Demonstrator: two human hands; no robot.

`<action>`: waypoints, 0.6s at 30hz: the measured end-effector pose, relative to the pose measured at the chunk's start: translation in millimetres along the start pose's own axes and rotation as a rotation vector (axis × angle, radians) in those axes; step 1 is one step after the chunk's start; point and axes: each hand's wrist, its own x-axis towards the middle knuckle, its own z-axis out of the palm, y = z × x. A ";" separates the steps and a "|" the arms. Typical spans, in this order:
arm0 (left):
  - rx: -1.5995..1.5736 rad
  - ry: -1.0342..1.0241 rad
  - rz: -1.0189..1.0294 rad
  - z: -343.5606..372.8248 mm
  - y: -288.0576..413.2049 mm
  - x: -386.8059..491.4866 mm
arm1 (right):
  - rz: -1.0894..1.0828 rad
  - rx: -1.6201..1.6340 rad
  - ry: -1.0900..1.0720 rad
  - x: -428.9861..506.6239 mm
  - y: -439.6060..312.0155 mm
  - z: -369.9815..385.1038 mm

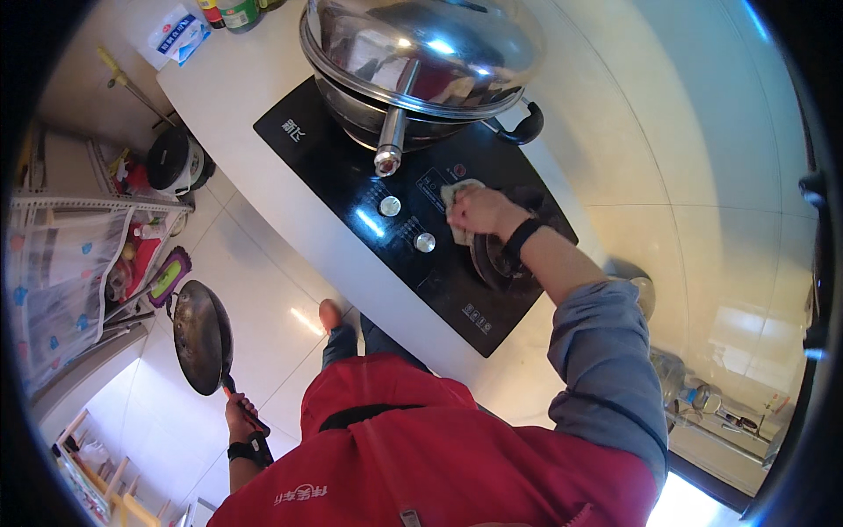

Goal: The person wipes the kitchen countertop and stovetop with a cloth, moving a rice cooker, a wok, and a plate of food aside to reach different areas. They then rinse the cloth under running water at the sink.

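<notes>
My right hand (483, 209) presses a pale cloth (459, 234) onto the black glass gas stove (448, 277), just left of the right burner (497, 260). That forearm hides part of the burner. Down at my left side, my left hand (241, 416) grips the handle of a dark frying wok (203, 339), held out over the floor. Two silver knobs, the nearer knob (425, 242) and the farther knob (390, 206), sit left of the cloth. A large wok with a domed steel lid (421, 53) covers the left burner, its steel handle (391, 141) pointing towards me.
A white counter (290, 240) surrounds the stove. Bottles (238, 14) and a blue-white packet (178, 36) stand at its far left. Below are a rice cooker (176, 161), a curtained shelf (72, 283) and a purple-green mop head (170, 277). Tiled wall (724, 165) rises on the right.
</notes>
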 end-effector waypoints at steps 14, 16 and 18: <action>0.055 -0.029 -0.044 55.2 8.6 -17.5 | 0.761 0.810 0.234 -88.3 201.8 55.8; 0.069 -0.009 -0.025 62.9 10.4 -18.6 | 0.823 0.869 0.281 -125.8 202.2 68.7; 0.104 -0.039 -0.027 69.6 12.0 -19.6 | 0.900 0.966 0.293 -161.9 196.3 86.8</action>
